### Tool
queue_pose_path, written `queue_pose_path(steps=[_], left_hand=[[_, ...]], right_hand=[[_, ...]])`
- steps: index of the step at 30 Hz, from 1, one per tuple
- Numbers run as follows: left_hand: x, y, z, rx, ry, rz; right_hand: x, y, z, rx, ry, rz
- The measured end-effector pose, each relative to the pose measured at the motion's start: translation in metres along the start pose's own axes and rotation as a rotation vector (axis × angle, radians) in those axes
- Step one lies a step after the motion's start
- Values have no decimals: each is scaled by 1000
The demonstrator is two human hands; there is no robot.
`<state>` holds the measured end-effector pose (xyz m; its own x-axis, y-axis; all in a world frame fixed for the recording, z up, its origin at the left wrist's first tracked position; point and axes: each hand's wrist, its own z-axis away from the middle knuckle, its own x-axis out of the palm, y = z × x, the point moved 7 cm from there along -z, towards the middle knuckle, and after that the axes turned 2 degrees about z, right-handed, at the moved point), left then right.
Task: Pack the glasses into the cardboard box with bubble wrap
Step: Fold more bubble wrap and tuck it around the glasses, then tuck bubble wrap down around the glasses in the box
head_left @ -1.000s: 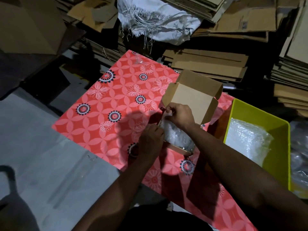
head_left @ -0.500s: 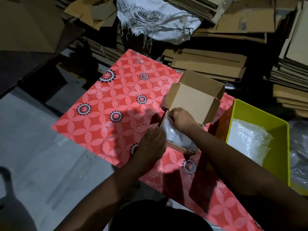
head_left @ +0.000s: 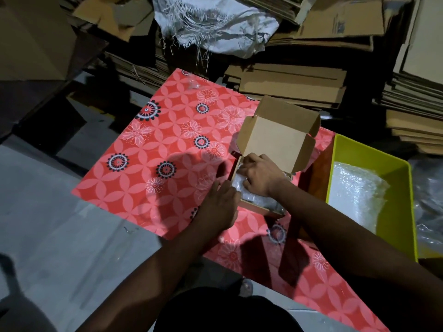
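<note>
Right hand (head_left: 260, 176) lies knuckles-up on the bubble wrap (head_left: 249, 195) inside the box (head_left: 275, 140), fingers bent onto the wrap at the box's left edge; left hand (head_left: 219, 207) sits flat against the box's near-left corner, fingers straight, gripping nothing. Box is centre frame on the red floral mat (head_left: 167, 164), lid flipped up behind; glasses not visible under the wrap. Right of it a yellow bin (head_left: 374, 152) holds more wrap (head_left: 354, 192); flattened cardboard stacks (head_left: 292, 85) and a frayed white sack (head_left: 215, 22) fill the top.
</note>
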<state>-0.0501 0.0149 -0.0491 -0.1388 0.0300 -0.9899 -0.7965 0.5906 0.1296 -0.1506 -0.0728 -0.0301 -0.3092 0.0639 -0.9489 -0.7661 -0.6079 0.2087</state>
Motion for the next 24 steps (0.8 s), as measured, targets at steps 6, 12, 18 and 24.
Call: queue_pose_path(steps=[6,12,18,24], left_hand=[[-6,-3,-5,46,-42,-26],[-3,-5,-3,21,-140,35],[-24,-10,-7,55,66,163],[-46,11,-43,76,91,210]], right_hand=[[-4,12,11,100,-40,-13],[-1,0,18,159,-155,0],[-47,68,105,603,531,-373],[61,147,261,1399,148,-577]])
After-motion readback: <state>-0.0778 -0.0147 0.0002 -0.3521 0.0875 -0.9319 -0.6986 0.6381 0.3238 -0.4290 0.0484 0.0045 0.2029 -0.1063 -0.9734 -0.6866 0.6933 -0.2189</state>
